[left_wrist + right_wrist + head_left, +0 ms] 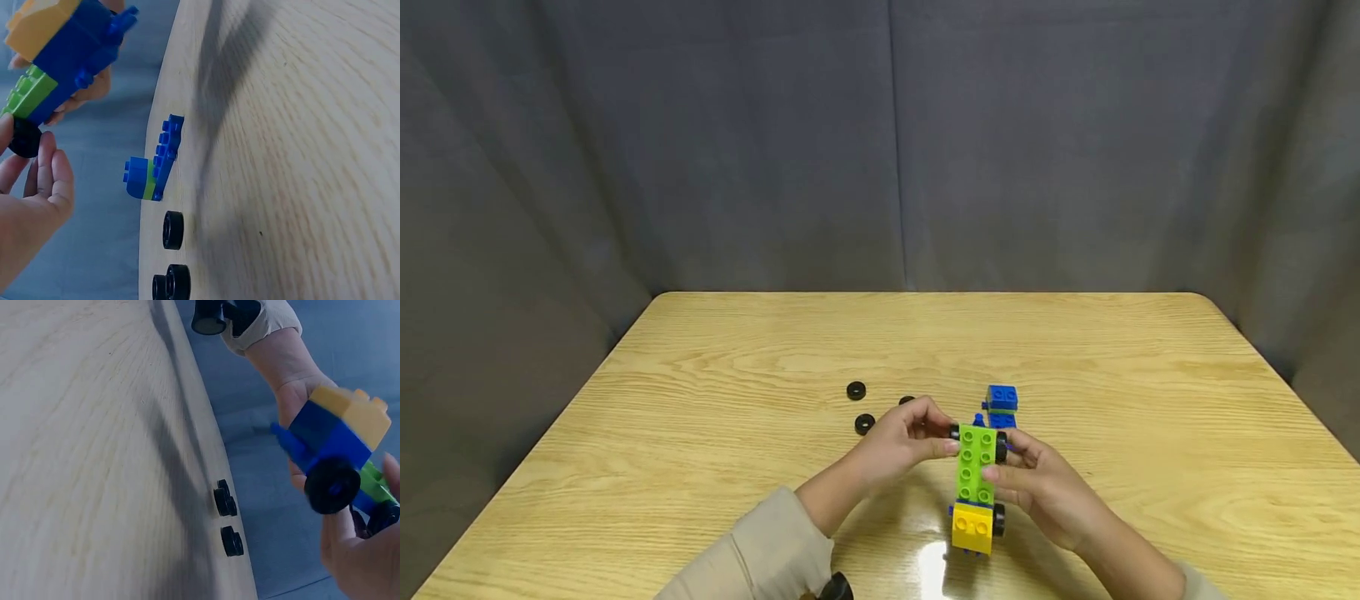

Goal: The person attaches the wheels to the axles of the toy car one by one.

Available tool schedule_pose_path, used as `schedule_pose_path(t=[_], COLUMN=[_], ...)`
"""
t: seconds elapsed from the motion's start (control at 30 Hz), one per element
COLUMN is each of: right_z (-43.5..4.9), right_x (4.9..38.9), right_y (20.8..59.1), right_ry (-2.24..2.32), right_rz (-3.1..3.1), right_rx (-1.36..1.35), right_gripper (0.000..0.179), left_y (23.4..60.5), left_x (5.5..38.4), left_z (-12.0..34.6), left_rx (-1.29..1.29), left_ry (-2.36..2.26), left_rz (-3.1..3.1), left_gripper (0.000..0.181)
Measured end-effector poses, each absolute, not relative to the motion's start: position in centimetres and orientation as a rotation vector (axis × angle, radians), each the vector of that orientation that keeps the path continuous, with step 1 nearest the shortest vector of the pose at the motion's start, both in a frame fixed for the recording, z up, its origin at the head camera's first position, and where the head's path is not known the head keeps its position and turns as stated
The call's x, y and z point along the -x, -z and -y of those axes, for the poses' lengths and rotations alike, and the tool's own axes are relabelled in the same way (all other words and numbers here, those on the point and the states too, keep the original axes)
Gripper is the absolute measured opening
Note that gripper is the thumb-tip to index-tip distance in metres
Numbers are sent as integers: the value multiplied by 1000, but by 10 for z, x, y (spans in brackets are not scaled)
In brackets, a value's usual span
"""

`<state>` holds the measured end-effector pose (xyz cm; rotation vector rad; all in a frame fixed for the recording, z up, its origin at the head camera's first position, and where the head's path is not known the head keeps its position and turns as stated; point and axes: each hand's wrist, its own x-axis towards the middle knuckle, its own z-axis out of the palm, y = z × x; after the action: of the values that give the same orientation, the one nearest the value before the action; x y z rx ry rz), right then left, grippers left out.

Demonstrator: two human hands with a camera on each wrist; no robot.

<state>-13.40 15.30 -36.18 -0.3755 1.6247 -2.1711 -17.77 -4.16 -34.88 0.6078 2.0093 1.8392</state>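
Observation:
Between both hands, above the table, is a toy car [976, 467] made of building blocks. It has a green studded layer, a yellow block [972, 527] at the near end and a blue base [69, 47]. My left hand [898, 442] pinches the black wheel [25, 139] at the car's far left corner, thumb on the near side. My right hand [1048, 492] grips the car from the right, its thumb over the green layer. Black wheels also sit on the right side, one of them the near right wheel [332, 485]. A bare blue peg [84, 78] sticks out at the near left corner.
Loose black wheels lie on the wooden table [737, 417], including one wheel [856, 390] farther back and another wheel [865, 424] by the left hand. Behind the car stands a second blue block piece [1002, 397] with a green layer. Grey curtains [895, 150] surround the table.

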Motion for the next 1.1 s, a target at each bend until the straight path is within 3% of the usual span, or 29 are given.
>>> schedule_pose_path(t=[0.43, 0.73, 1.1], right_z=[-145, -145, -144], right_x=[135, 133, 135], right_y=[351, 350, 346], right_ry=[2140, 2184, 2113], right_rz=[-1828, -1801, -1858], right_rx=[234, 100, 156], right_gripper=[46, 31, 30], left_y=[342, 342, 344], left_x=[184, 188, 196], left_z=[40, 34, 39], left_rx=[-532, -489, -496], left_ry=[-1831, -1894, -1878], left_rz=[-2035, -1984, -1962], left_gripper=[19, 20, 26])
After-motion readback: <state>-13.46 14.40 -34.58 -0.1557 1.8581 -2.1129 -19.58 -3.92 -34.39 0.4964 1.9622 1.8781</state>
